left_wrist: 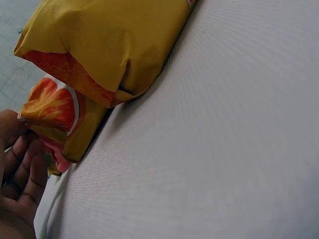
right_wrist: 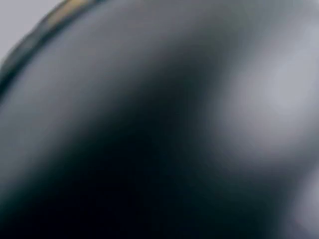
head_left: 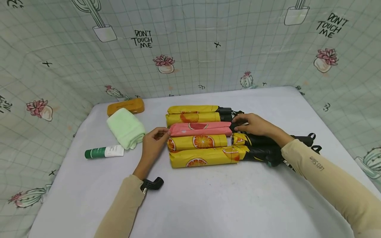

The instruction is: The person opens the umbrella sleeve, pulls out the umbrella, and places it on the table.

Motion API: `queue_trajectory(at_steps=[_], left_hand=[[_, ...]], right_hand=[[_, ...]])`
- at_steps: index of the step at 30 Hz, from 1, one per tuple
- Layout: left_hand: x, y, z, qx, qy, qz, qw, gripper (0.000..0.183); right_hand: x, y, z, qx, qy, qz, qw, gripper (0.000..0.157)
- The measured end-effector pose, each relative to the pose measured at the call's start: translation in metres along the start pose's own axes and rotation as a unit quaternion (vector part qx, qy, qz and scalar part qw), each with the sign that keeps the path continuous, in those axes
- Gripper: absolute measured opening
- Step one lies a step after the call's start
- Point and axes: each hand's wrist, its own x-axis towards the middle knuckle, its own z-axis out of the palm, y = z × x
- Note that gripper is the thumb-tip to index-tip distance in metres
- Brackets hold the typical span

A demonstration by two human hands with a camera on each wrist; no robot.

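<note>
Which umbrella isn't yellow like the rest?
The pink umbrella, third of five in the row: it shows a watermelon slice, while the other four umbrellas are yellow.

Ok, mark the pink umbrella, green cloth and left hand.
Pink umbrella [head_left: 197, 126], head view, its watermelon print.
Green cloth [head_left: 125, 127], head view, middle of its top.
Left hand [head_left: 152, 142], head view, back of the hand.

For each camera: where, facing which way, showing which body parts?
On head: facing forward-down at a folded pink fabric umbrella and yellow fabric umbrellas; left hand, right hand, tan sleeves.
On left wrist: facing umbrella ends; left hand.
On right wrist: facing a blurred dark surface; hand indiscernible.
Head and left wrist share left hand, umbrellas.
</note>
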Motion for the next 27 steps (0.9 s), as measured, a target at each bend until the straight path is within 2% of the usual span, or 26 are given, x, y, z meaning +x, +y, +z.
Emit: queue_trajectory(at_steps=[3,7,9,14,17,27], left_hand=[[0.0,0.002,0.0,-0.001,-0.001,-0.001,1.0,0.015],[0.001,0.0,0.0,-0.005,-0.003,0.001,1.0,0.014],[0.003,-0.012,0.001,-0.007,0.0,0.001,1.0,0.013],[0.002,-0.014,0.0,-0.008,0.011,0.007,0.9999,0.011],[-0.001,-0.002,-0.001,-0.005,0.008,0.005,0.9999,0.012],[-0.001,-0.001,-0.001,0.002,0.008,0.011,0.9999,0.012]], right_hand=[[-0.001,0.002,0.001,0.021,0.007,0.002,1.0,0.026],[-0.003,0.002,0.0,0.017,0.03,0.014,0.999,0.025],[-0.003,0.002,0.0,0.011,0.037,0.018,0.999,0.026],[-0.003,-0.001,-0.002,0.005,0.037,0.029,0.999,0.029],[-0.006,-0.004,-0.004,0.003,0.035,0.034,0.999,0.03],[-0.015,-0.006,-0.016,-0.008,0.05,0.042,0.998,0.03]])
